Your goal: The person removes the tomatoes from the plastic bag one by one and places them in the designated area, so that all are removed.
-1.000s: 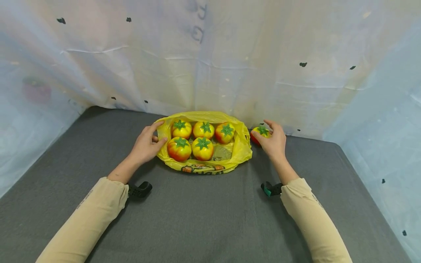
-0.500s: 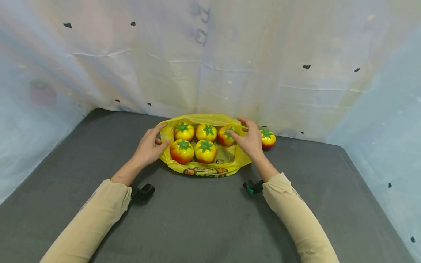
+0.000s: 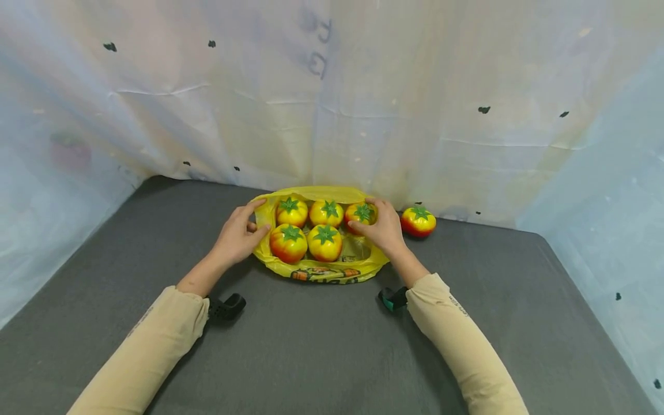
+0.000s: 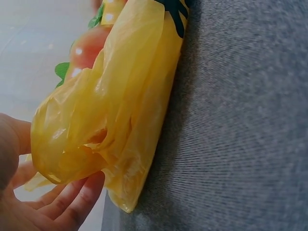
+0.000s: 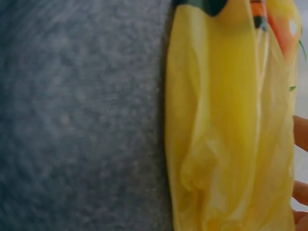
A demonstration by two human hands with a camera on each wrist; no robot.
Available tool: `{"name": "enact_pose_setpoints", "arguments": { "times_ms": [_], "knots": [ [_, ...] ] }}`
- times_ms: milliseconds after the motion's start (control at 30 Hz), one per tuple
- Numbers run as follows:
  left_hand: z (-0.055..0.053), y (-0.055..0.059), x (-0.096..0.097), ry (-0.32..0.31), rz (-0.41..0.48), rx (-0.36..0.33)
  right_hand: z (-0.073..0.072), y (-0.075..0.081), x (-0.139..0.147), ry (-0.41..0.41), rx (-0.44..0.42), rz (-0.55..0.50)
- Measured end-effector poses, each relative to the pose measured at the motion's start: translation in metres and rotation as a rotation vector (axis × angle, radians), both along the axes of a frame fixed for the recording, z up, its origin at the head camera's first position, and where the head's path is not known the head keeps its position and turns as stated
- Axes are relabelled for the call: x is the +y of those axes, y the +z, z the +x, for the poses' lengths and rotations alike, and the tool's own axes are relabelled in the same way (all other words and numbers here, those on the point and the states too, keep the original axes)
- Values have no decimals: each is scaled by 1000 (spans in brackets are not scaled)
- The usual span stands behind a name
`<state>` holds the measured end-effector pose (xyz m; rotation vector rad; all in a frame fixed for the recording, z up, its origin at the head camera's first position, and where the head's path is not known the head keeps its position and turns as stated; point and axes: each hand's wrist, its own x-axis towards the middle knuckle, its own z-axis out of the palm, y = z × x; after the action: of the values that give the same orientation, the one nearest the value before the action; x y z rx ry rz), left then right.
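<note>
Now left hand (image 3: 240,237) holds yellow bag (image 3: 324,192) by its left end, fingers part-curled. Right hand (image 3: 385,229), half spread, spans rightmost bagged tomato (image 3: 363,212), thumb over near side; grip uncertain. Loose tomato (image 3: 418,222) just right of it.

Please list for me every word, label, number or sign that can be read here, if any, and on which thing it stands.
No text can be read with certainty.
Yellow bag: dark letters on the front, distorted by folds, unreadable.
Back sheet: faint handwritten marks, too unclear to read.
Left sleeve: lettering too small to read.
Right sleeve: lettering too small to read.
</note>
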<state>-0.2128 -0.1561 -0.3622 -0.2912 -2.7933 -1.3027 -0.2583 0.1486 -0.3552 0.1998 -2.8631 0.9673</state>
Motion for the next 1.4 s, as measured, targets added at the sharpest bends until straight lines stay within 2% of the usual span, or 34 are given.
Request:
{"name": "enact_pose_setpoints", "arguments": {
  "times_ms": [133,300,467,733,1000,1400],
  "knots": [
    [-3,0,1,-4,-19,11,2,0,0,-6,-28,26],
    [-6,1,0,-10,-29,14,6,7,1,-9,-12,9],
    [-8,3,-1,-7,-24,-3,11,14,6,-9,6,-38],
    [-8,5,-3,5,-13,-10,15,18,17,-17,87,-137],
    [-10,5,-5,6,-23,-15,22,23,26,-18,99,-212],
    [-12,4,-10,9,-31,-36,31,29,44,-46,163,-142]
  ]
}}
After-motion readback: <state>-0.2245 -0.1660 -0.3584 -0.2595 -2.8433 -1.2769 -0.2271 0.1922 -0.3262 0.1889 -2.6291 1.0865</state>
